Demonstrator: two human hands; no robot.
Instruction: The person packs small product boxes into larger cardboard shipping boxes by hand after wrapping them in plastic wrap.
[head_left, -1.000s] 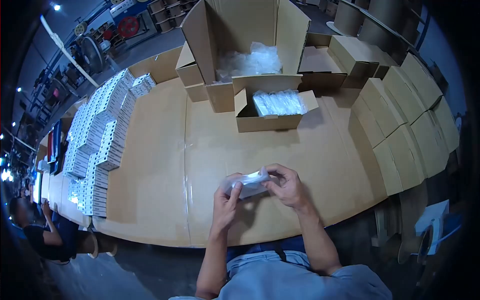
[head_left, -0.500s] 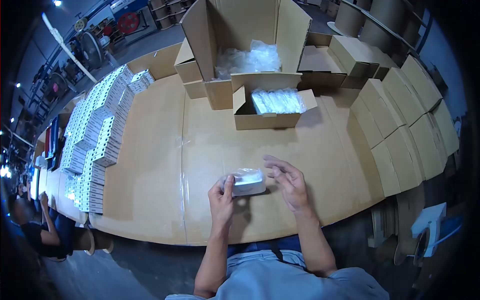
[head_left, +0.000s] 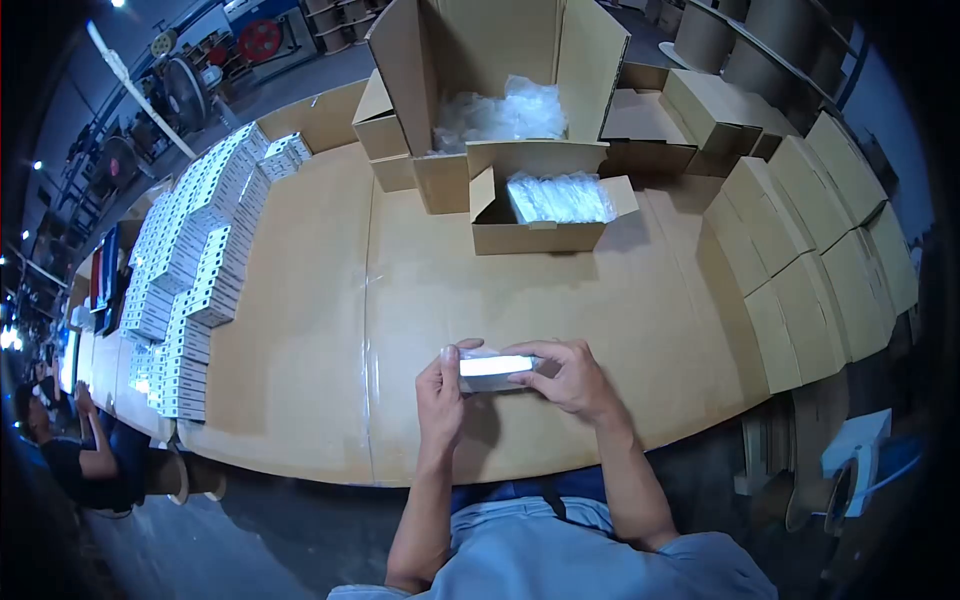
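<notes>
Between my two hands is a small white box (head_left: 492, 374) with shiny clear plastic wrap around it, held just above the cardboard-covered table. My left hand (head_left: 440, 388) grips its left end, thumb on the near side. At the right end, my right hand (head_left: 572, 377) pinches the wrapped box between thumb and fingers. Beyond them stands an open carton (head_left: 535, 240) with its flaps up, holding a row of plastic-wrapped packs (head_left: 562, 198).
Behind the carton is a larger open box (head_left: 490, 50) with crumpled clear plastic bags (head_left: 505, 112). Stacks of small white boxes (head_left: 190, 250) line the left side. Closed brown cartons (head_left: 800, 260) are stacked at the right. Another person (head_left: 80, 440) sits at far left.
My right hand has moved left and closed on the right end of the wrapped box. Earlier it was apart from it with fingers spread. My left hand keeps its hold.
</notes>
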